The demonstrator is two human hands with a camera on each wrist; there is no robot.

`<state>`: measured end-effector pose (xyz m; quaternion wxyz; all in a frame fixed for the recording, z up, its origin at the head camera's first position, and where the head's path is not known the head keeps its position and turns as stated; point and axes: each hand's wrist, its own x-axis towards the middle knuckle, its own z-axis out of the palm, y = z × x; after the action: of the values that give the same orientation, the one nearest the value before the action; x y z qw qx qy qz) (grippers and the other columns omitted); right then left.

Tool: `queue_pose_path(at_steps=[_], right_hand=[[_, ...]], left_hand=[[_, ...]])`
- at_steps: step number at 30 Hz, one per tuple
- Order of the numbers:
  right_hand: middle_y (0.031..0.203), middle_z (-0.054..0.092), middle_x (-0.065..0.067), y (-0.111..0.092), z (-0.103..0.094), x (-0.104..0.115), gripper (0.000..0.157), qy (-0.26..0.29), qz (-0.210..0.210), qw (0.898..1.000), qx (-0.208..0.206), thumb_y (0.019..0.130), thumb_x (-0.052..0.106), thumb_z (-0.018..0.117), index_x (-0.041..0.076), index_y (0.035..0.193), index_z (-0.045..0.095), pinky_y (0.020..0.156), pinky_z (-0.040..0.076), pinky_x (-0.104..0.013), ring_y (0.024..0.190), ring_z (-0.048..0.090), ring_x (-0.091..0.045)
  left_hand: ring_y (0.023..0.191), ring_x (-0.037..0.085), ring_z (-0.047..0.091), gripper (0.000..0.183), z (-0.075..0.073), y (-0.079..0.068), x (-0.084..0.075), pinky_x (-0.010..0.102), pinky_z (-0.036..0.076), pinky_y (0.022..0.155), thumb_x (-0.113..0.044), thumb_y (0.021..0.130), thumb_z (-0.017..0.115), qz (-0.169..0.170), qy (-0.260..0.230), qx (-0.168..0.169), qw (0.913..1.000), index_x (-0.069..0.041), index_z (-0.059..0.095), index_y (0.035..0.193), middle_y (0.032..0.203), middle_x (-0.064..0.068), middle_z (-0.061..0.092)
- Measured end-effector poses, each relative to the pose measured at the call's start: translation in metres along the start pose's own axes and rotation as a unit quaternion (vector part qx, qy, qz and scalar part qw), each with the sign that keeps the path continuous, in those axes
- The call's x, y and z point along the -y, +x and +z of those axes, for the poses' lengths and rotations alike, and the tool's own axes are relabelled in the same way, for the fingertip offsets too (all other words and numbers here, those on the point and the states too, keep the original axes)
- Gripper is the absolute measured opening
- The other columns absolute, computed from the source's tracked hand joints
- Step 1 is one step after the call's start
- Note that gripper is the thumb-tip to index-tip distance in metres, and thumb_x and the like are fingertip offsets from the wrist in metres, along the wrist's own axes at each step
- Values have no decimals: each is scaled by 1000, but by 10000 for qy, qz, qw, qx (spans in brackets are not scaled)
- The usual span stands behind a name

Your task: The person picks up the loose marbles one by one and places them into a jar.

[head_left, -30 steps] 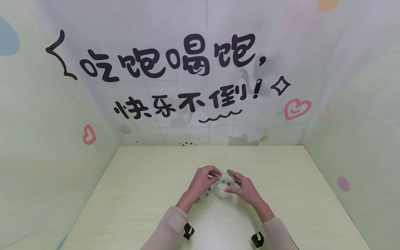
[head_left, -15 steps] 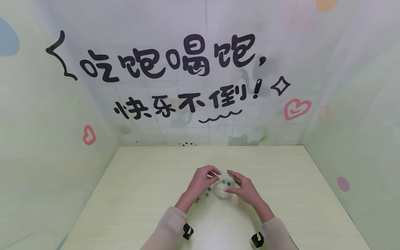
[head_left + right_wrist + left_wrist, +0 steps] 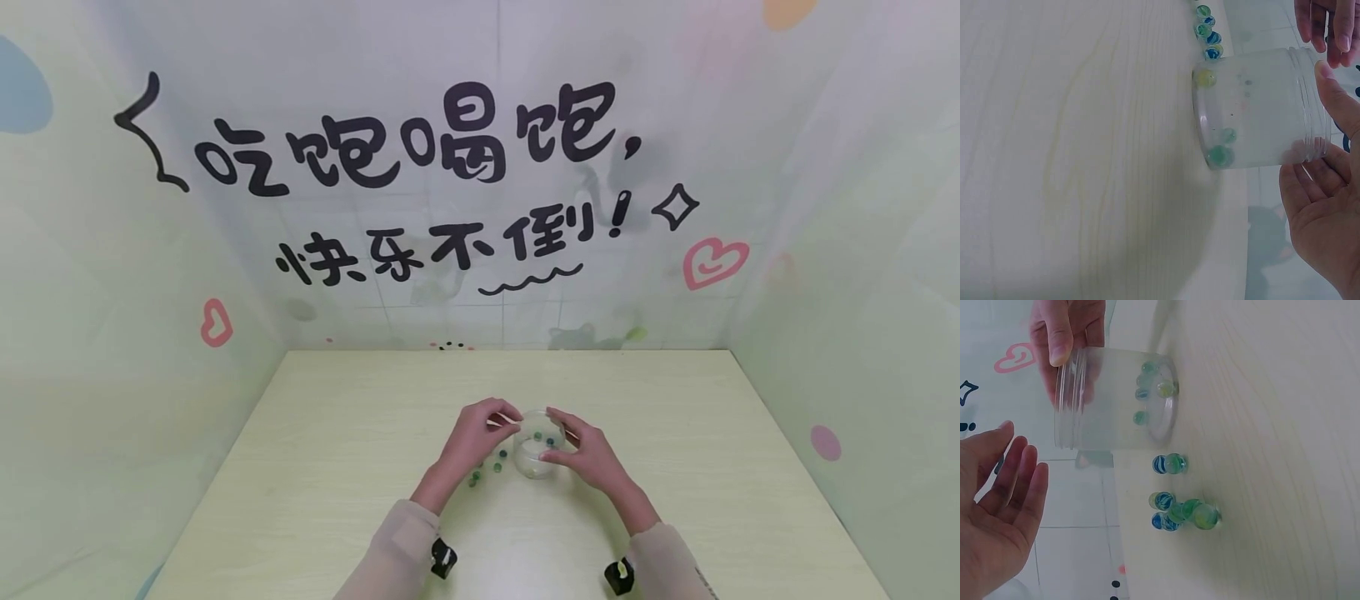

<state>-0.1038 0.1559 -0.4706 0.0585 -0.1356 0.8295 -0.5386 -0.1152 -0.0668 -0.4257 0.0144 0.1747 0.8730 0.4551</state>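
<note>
A pale wall (image 3: 450, 50) with bold black lettering and pink hearts rises behind a light wood-grain table (image 3: 360, 417). A person's two beige sleeves (image 3: 393, 542) reach in from the near edge. The left hand (image 3: 474, 435) is just beside the jar's mouth, fingers loosely bent and thumb apart from them, with nothing visible between them. The right hand (image 3: 588, 454) grips the jar around its neck, thumb on one side and fingers on the other. The clear jar (image 3: 1113, 390) stands upright on the table between the hands. A few green, blue and yellowish marbles (image 3: 1140, 417) lie at its bottom; more green and blue loose marbles (image 3: 1205, 517) sit on the table, near the jar on the person's left.
</note>
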Motion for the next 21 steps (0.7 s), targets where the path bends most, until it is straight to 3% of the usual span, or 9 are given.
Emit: queue_pose_path(at_steps=[21], right_hand=[[149, 49, -23, 0, 1, -1, 73, -189, -65, 9998, -76, 83, 17, 80, 1, 145, 46, 111, 42, -48, 140, 44, -41]], left_hand=[[93, 17, 69, 16, -17, -18, 24, 25, 59, 84, -13, 90, 73, -410, -171, -47, 9990, -10, 70, 105, 104, 7, 72]])
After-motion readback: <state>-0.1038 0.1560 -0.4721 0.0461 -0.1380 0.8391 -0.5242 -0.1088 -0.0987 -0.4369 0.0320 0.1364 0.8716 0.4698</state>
